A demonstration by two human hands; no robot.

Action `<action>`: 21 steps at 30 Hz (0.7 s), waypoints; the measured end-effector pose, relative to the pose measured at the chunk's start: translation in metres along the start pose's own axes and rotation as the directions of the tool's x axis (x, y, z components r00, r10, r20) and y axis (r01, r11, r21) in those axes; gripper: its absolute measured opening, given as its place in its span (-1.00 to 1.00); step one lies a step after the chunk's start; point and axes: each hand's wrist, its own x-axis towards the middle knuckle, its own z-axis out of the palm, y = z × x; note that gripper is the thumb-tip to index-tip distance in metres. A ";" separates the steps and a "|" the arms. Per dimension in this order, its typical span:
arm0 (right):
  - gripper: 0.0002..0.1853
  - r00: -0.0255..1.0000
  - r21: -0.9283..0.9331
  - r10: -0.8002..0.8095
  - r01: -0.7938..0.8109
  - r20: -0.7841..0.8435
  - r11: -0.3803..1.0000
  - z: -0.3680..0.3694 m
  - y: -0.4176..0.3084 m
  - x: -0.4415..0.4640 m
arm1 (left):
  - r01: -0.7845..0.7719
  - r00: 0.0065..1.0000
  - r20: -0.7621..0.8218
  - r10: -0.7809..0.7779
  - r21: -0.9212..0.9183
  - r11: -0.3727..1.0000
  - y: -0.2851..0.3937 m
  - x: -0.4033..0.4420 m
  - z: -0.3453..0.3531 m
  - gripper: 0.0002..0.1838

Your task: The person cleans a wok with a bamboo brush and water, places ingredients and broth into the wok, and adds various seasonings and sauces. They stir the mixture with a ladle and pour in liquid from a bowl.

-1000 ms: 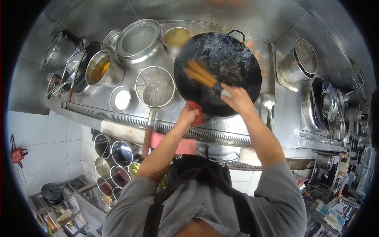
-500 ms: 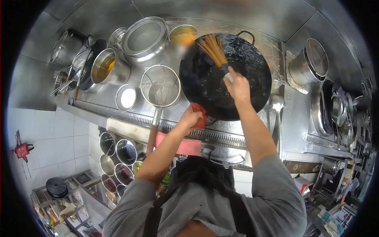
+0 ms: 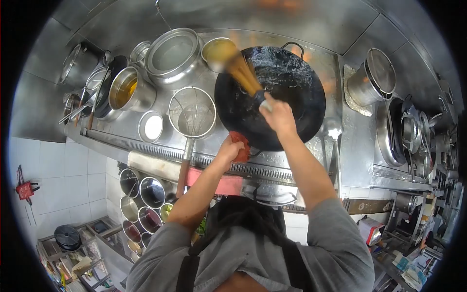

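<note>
A large black wok (image 3: 292, 117) sits on the steel stove, its inner surface wet and shiny. My right hand (image 3: 277, 115) is closed round the handle of a bamboo brush (image 3: 243, 74), whose bristles are blurred over the wok's upper left rim. At the wok's lower left edge, my left hand (image 3: 230, 149) grips a folded red cloth (image 3: 240, 147), pressed near the rim. Just left of the wok lies a round wire strainer (image 3: 192, 112) with a long wooden handle. A metal bowl (image 3: 216, 50) stands behind the brush's tip, partly hidden by it.
Left on the stove are a lidded pot (image 3: 172, 52), a pot of yellow liquid (image 3: 127, 89) and a bowl of white contents (image 3: 151, 126). A ladle (image 3: 333, 130) lies right of the wok; a strainer pot (image 3: 370, 80) stands beyond. Below left are several containers (image 3: 153, 191).
The brush has swung from inside the wok to its upper left rim, towards the metal bowl, with my right hand moving left. My left hand still holds the red cloth.
</note>
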 end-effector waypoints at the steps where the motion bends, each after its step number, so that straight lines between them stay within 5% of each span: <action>1: -0.47 0.991 0.083 -0.133 0.134 -0.015 0.987 -0.006 0.006 -0.021 | -0.017 1.000 -0.004 0.017 0.020 1.000 -0.006 0.000 -0.004 -0.67; 4: -0.46 0.909 -0.019 -0.104 0.122 0.404 0.992 -0.074 0.029 -0.054 | -0.067 0.997 -0.029 0.067 0.019 0.998 -0.016 0.009 -0.007 -0.67; 7: -0.53 0.902 -0.214 -0.060 0.165 0.428 0.963 -0.113 0.093 -0.014 | -0.054 0.998 -0.031 0.055 0.035 0.998 -0.014 0.008 -0.006 -0.68; 10: -0.55 0.991 -0.452 -0.015 0.073 0.129 0.889 -0.086 0.064 0.050 | -0.035 0.999 -0.009 0.035 -0.017 0.999 -0.007 0.003 -0.003 -0.70; 11: -0.56 0.997 -0.449 -0.069 0.076 0.031 0.890 -0.065 0.060 0.063 | -0.031 0.999 -0.012 0.031 -0.014 0.999 -0.010 0.005 -0.004 -0.70; 12: -0.52 0.989 -0.386 0.112 -0.066 0.097 0.920 -0.066 0.028 0.061 | -0.042 0.999 -0.022 0.042 0.008 0.999 -0.013 0.009 -0.006 -0.70; 17: -0.45 0.973 0.025 -0.103 0.100 0.204 0.995 -0.045 0.025 -0.034 | -0.042 0.999 -0.013 0.043 0.016 0.999 -0.021 0.014 -0.011 -0.67; 19: -0.49 0.953 0.005 -0.095 0.097 0.288 0.995 -0.077 0.035 -0.067 | -0.081 0.997 0.014 0.081 0.053 0.995 -0.021 0.015 -0.013 -0.64; 21: -0.43 0.875 -0.002 0.140 -0.157 0.463 0.988 -0.108 0.079 -0.073 | -0.085 0.996 -0.003 0.085 0.038 0.996 -0.019 0.013 -0.009 -0.64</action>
